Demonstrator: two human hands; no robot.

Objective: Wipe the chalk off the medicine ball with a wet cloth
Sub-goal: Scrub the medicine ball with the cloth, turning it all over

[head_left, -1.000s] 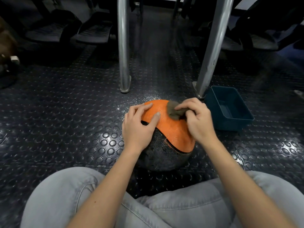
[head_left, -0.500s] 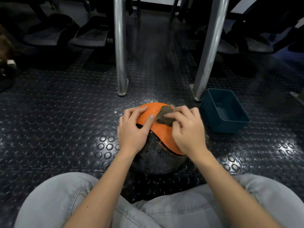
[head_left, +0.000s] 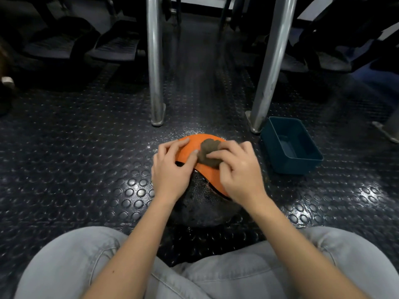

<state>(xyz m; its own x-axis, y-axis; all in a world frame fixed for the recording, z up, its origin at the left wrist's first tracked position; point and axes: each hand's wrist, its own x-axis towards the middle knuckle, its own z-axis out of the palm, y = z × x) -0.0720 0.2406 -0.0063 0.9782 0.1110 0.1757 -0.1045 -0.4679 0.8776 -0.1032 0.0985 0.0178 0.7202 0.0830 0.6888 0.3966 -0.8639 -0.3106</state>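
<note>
Fingers (head_left: 224, 153) of the right hand (head_left: 239, 172) curl over a bunched brown cloth (head_left: 208, 152), gripping the wad and pressing it onto the orange panel of the medicine ball (head_left: 189, 145). Fingers (head_left: 187, 159) of the left hand (head_left: 172, 171) lie nearly straight and slightly spread across the ball's left shoulder, one fingertip just beside the cloth; they brace the ball and do not grip it. The ball rests on the studded rubber floor (head_left: 86, 169), in front of the seated person's knees (head_left: 71, 262) and short of two steel posts (head_left: 154, 61). Its lower half is dark and textured. A blue tub (head_left: 299, 167) stands near the ball on the right; whether it holds water cannot be told. A pale dusting shows on the floor just beyond the ball. Any chalk on the ball itself is too faint to make out.

For a clean wipe, the wad would probably serve better flattened, so that more damp surface meets the panel. Strokes are best run in overlapping passes along the curve, with the left hand countering each push so that the ball does not roll. The seam between the orange and dark panels likely traps residue and deserves fingertip pressure. Once the upper face is done, the ball should be turned to expose its underside.
</note>
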